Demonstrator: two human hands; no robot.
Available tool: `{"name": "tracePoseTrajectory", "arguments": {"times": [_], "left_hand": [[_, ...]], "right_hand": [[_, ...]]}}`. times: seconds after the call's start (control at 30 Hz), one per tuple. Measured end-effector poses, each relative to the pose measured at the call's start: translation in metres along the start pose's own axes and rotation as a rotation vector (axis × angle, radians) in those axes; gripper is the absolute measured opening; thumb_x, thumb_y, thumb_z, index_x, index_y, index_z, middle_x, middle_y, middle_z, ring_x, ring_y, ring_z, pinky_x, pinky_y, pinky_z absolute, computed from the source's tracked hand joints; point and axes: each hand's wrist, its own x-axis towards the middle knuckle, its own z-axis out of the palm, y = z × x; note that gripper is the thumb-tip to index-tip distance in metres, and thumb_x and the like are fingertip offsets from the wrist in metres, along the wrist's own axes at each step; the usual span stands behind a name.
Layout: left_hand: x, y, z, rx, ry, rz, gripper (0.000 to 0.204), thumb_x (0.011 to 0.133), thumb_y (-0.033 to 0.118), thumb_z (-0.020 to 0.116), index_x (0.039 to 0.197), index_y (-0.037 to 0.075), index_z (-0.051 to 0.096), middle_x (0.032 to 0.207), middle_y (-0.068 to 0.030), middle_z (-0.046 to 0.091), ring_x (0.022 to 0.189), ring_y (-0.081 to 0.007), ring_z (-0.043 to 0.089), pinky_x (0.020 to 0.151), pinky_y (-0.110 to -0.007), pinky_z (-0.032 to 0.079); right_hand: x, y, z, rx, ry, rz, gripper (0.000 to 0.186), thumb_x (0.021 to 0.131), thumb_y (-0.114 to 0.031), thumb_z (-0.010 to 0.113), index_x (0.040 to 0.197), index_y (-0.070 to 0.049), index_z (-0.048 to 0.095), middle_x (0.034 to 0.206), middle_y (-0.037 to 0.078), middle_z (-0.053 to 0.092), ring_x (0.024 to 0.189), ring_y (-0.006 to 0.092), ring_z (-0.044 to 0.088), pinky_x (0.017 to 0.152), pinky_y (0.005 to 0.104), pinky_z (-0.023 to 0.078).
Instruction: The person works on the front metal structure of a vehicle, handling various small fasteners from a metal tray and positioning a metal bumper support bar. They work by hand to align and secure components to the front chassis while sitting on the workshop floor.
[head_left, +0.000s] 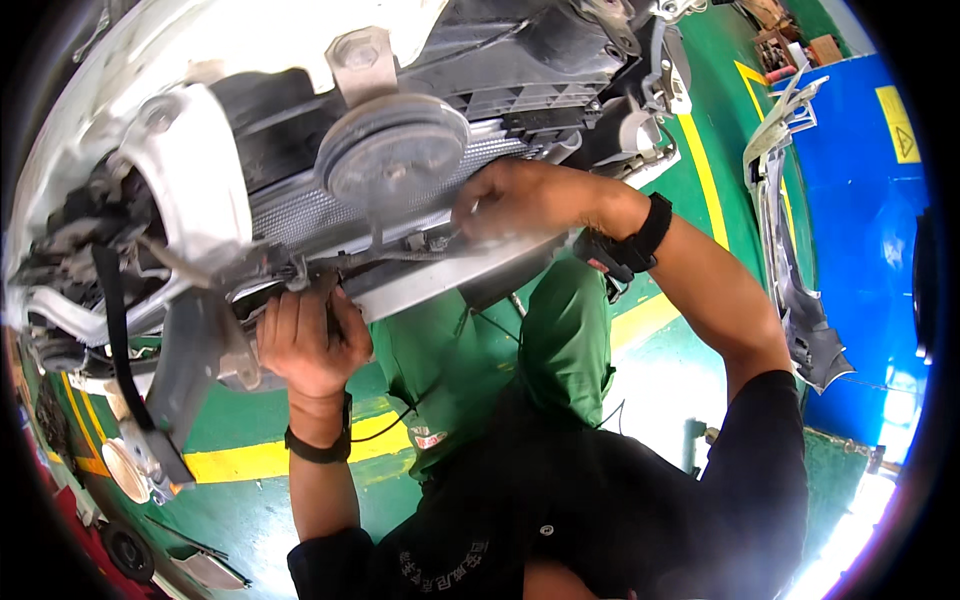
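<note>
A white car's stripped front end spreads before me, with a round grey horn (pixel 392 150) hanging in front of the finned radiator (pixel 300 212). A pale metal crossbar (pixel 440 276) runs below it. My left hand (pixel 312 342) is closed, its fingers curled over dark parts at the crossbar's left end; what exactly they grip is hidden. Just right of the horn, my right hand (pixel 520 200) is bent inward over the crossbar, close to the radiator. Its fingers are curled and somewhat blurred, and whatever they hold cannot be made out. Thin dark wiring (pixel 405 258) lies between both hands.
At left, a dark bracket (pixel 190 350) and a black strap (pixel 118 330) hang from the car. A removed bumper trim piece (pixel 775 230) leans by a blue panel (pixel 860 250) at right. Yellow lines (pixel 235 462) cross the green floor (pixel 240 415).
</note>
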Motion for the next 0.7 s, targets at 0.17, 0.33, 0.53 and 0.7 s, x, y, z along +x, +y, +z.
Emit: {"name": "tracePoseTrajectory", "arguments": {"times": [0.17,0.33,0.53,0.7], "left_hand": [[-0.001,0.000,0.007,0.037,0.003,0.024,0.015,0.078,0.008,0.065,0.091,0.005,0.071,0.077,-0.0097,0.065,0.063,-0.0295,0.058,0.059,-0.039,0.045],[-0.003,0.002,0.003,0.118,-0.089,-0.016,0.015,0.081,0.009,0.062,0.090,0.005,0.071,0.078,-0.0104,0.066,0.064,-0.0299,0.059,0.060,-0.038,0.045],[-0.004,-0.004,-0.002,0.192,-0.105,0.096,0.044,0.087,0.031,0.064,0.119,0.003,0.053,0.094,-0.0167,0.065,0.074,-0.0351,0.065,0.069,-0.041,0.049],[-0.033,-0.011,-0.002,0.274,-0.205,0.138,0.097,0.082,0.057,0.071,0.153,0.010,0.024,0.126,-0.0233,0.058,0.101,-0.0401,0.065,0.093,-0.054,0.048]], "right_hand": [[0.008,0.005,0.011,-0.067,0.154,0.021,0.028,0.082,-0.024,0.067,0.100,-0.002,0.071,0.080,0.008,0.069,0.073,0.0150,0.064,0.067,0.0302,0.051],[0.006,0.003,0.007,-0.157,0.222,-0.082,0.027,0.075,-0.016,0.071,0.094,0.003,0.073,0.077,0.015,0.070,0.068,0.0222,0.066,0.064,0.0333,0.051],[0.007,0.001,0.005,-0.074,0.168,-0.159,0.022,0.076,-0.010,0.069,0.095,-0.001,0.075,0.088,0.017,0.072,0.078,0.0256,0.070,0.072,0.0339,0.054],[0.007,0.006,0.000,-0.058,0.060,-0.209,0.022,0.086,-0.014,0.060,0.099,-0.001,0.073,0.091,0.016,0.072,0.084,0.0307,0.070,0.077,0.0373,0.055]]}}
